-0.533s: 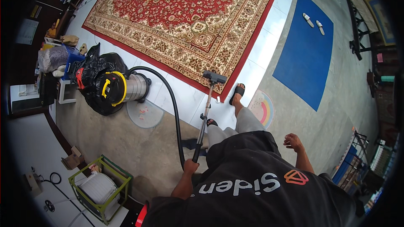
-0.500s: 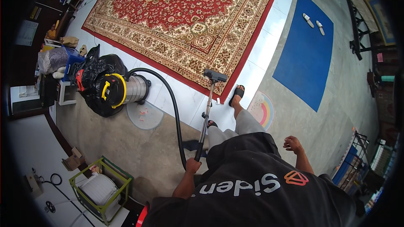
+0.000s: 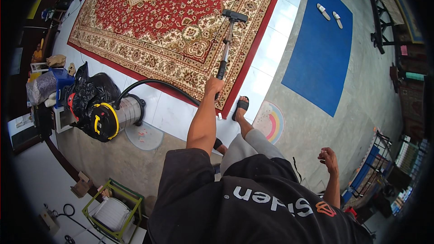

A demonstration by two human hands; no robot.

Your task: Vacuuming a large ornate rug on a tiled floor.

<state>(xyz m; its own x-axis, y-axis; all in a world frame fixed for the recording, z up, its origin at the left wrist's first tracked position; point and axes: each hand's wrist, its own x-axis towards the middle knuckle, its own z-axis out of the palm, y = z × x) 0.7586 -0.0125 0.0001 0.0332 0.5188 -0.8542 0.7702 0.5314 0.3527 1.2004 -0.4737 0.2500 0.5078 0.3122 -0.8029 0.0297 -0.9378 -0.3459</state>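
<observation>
My left arm reaches forward, its hand closed around the handle of a vacuum cleaner wand. At the wand's far end, the dark floor head rests on a red and cream patterned carpet, near its right border. A black hose curves from the wand to the vacuum cleaner, a metal drum with a black and yellow top, at the left. Part of the hose is hidden behind my left forearm. Out to the right, my right hand hangs in the air, fingers loosely bent and holding nothing.
Black plastic bags lean against the vacuum cleaner. White tiles border the carpet. To the right lies a blue mat with white slippers on it. A rainbow mat is near my foot. A green-framed reel stands lower left.
My left hand has pushed forward, sliding the floor head farther onto the carpet. The hose has been drawn along toward the carpet. My right hand stays out at the right.
</observation>
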